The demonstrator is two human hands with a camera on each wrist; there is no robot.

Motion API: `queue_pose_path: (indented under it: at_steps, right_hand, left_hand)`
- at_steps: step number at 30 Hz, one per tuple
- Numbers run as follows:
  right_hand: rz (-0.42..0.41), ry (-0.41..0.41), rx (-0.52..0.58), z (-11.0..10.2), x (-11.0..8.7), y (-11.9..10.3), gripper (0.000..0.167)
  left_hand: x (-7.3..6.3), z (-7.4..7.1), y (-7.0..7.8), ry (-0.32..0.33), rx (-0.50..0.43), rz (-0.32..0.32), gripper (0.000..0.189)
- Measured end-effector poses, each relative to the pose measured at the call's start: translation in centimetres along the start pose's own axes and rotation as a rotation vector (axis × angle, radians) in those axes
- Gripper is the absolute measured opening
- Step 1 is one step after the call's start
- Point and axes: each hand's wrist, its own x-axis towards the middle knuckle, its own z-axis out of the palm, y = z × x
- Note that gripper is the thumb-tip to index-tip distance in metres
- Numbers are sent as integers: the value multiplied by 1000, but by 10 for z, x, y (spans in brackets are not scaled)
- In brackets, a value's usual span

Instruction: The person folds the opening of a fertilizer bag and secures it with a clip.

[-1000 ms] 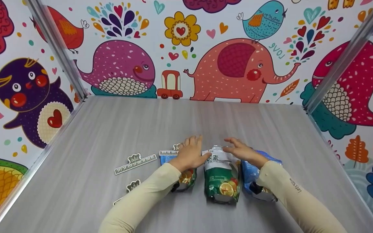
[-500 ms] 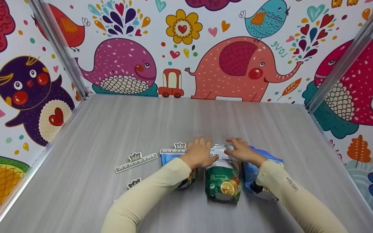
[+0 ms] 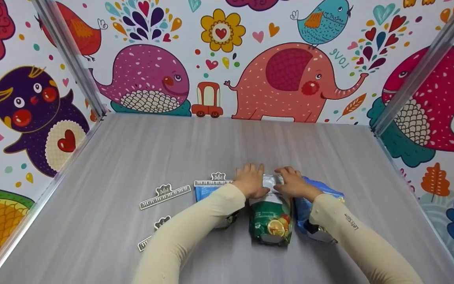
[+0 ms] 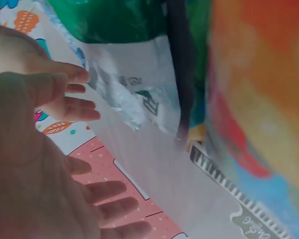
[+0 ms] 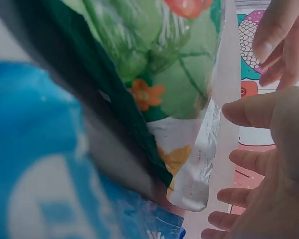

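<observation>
A green pouch (image 3: 270,223) with fruit pictures lies in the middle of the head view, its white and silver top end (image 3: 272,183) pointing away from me. My left hand (image 3: 250,182) is at the left side of that end, fingers extended. On the other side is my right hand (image 3: 294,185), its thumb close to the silver edge (image 5: 199,184) in the right wrist view. Neither hand curls round the pouch; whether they touch it is unclear. To the left, a blue pouch (image 3: 205,192) wears a piano-key clip (image 3: 213,182), and my left sleeve partly covers it.
Another blue pouch (image 3: 304,211) lies at the right, partly under my right forearm. Two loose piano-key clips are on the table's left: one clip (image 3: 166,196) farther away, another clip (image 3: 144,243) partly behind my sleeve. A cartoon-printed wall (image 3: 227,59) borders the grey table (image 3: 227,144).
My left hand has moved right, from beside the left blue pouch to the green pouch's top end, uncovering more of the fitted clip. The right hand has shifted slightly. The hands are closer together.
</observation>
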Motion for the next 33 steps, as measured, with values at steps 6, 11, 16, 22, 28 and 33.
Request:
queue_pose_path:
  at_steps: [6,11,16,22,28,33]
  right_hand:
    - [4,-30,-57,0,3,-1,58]
    - [5,-66,-120,0,5,-2,59]
    - [4,-85,-135,0,5,-5,60]
    - [2,-83,-184,4,5,-5,60]
    - [10,-87,-241,9,5,-7,57]
    - [-36,-29,-293,9,2,-6,50]
  left_hand:
    - [3,-4,5,-11,52,1,77]
    - [8,-4,4,-33,116,2,81]
    - [10,-4,2,-57,95,20,82]
    - [15,-1,-3,-87,61,82,78]
    - [18,2,-3,-158,44,126,70]
    - [20,2,1,-173,34,139,67]
